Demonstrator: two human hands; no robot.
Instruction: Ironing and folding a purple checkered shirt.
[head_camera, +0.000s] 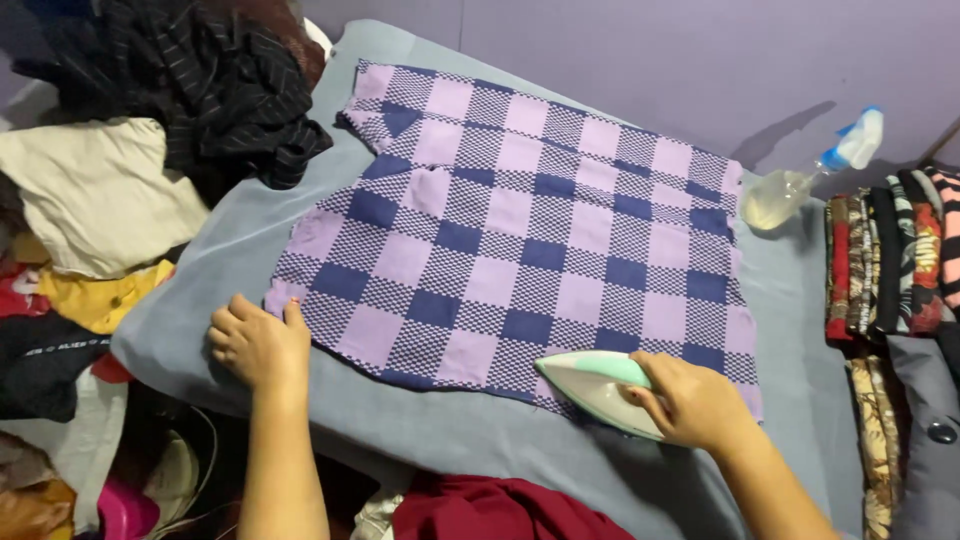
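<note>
Head view shows the right hand (690, 400) gripping an iron (598, 388) on the checked shirt (520, 230), left hand (258, 342) pinning its corner; lingering could scorch the cloth.

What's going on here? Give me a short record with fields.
Left hand: rests on corner of checked purple shirt
Right hand: grips iron at shirt's near edge
Surface: grey padded cover
Right side: spray bottle, folded clothes stack
Left side: heap of unfolded clothes
</note>
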